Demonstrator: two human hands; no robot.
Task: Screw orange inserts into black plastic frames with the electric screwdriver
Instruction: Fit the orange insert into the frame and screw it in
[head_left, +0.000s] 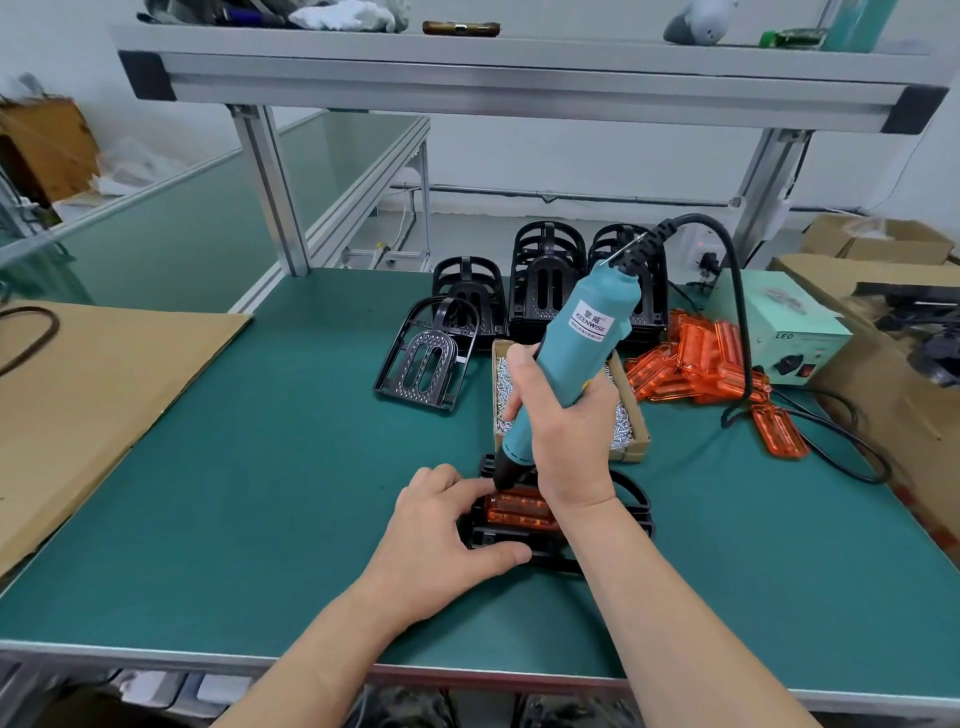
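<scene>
A black plastic frame (631, 491) lies on the green mat near the front edge with an orange insert (519, 510) seated in it. My left hand (441, 535) holds the frame's left side, thumb along its front, fingers at the insert's far-left corner. My right hand (563, 436) grips the teal electric screwdriver (576, 338), tilted, its black tip down on the insert's far-left corner. The screw itself is hidden under the tip.
An open cardboard box of screws (631, 439) sits just behind the frame. Stacked black frames (543, 280) and one loose frame (423, 358) stand further back, a pile of orange inserts (696, 364) to the right, with the screwdriver's power supply (779, 327) and cable. Cardboard sheet (88, 389) at left.
</scene>
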